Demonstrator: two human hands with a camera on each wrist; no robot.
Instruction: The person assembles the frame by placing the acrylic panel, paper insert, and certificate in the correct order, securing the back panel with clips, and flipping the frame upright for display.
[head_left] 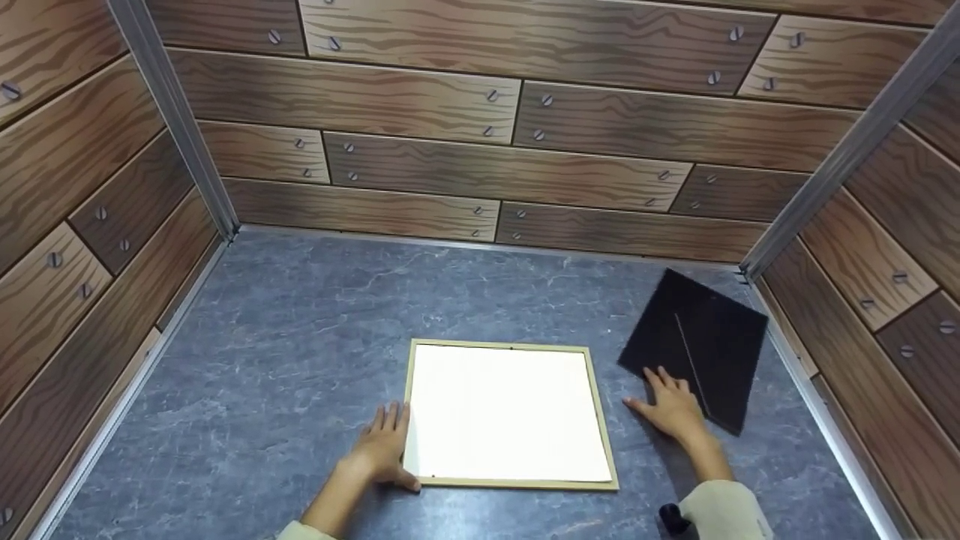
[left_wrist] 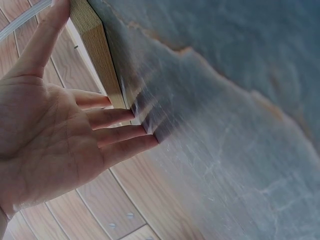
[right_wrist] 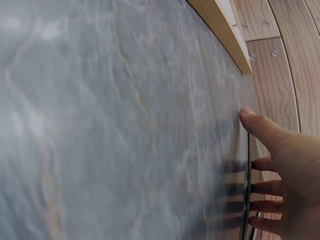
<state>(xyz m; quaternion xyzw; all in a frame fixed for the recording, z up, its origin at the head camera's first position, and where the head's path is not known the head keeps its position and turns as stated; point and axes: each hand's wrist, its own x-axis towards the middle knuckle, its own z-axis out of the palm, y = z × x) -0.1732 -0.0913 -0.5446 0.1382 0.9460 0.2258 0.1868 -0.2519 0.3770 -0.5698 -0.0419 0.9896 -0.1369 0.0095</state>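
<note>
A picture frame [head_left: 517,485] with a pale wooden rim lies flat on the grey marbled table, and a bright white surface [head_left: 510,412] fills it. My left hand [head_left: 379,450] is at its left side, thumb by the lower left corner. In the left wrist view the fingers are extended along the wooden edge [left_wrist: 102,50]. To the right lies a black backing board [head_left: 724,330], turned at an angle, with a thin line across it. My right hand [head_left: 670,405] rests its fingers on the board's near left edge, thumb spread toward the frame.
Wood-patterned walls [head_left: 420,161] with printed screws enclose the table [head_left: 285,360] at the back and both sides. Metal corner posts [head_left: 187,127] stand at the back left and back right. The black board lies close to the right wall.
</note>
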